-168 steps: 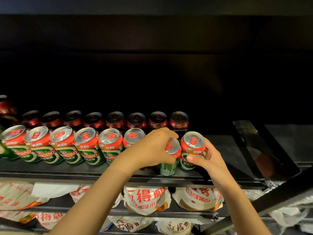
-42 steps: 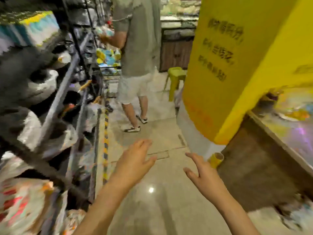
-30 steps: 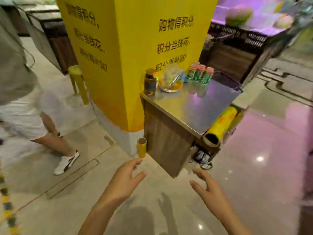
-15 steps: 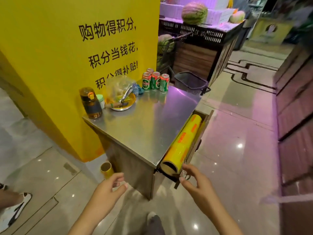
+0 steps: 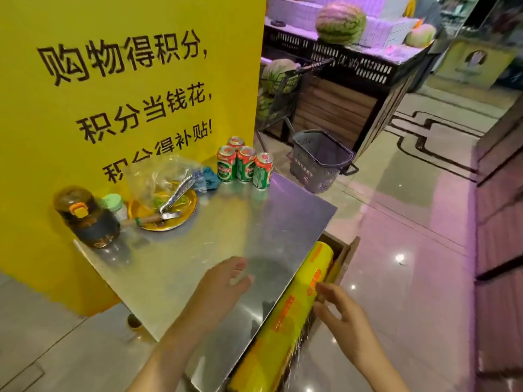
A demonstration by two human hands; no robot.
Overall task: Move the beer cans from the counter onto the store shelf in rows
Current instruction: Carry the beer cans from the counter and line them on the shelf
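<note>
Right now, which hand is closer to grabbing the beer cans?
Left, probably. The left hand is open above the steel counter, pointing toward the beer cans at its far corner. The right hand hangs off the counter's edge, over the yellow wrap roll.

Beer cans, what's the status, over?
Left hand and right hand open, empty. Four beer cans upright at the counter's far corner, untouched. Nothing in the way.

Both hands, left and right, left the shelf empty, now reaching over the surface toward the cans.
</note>
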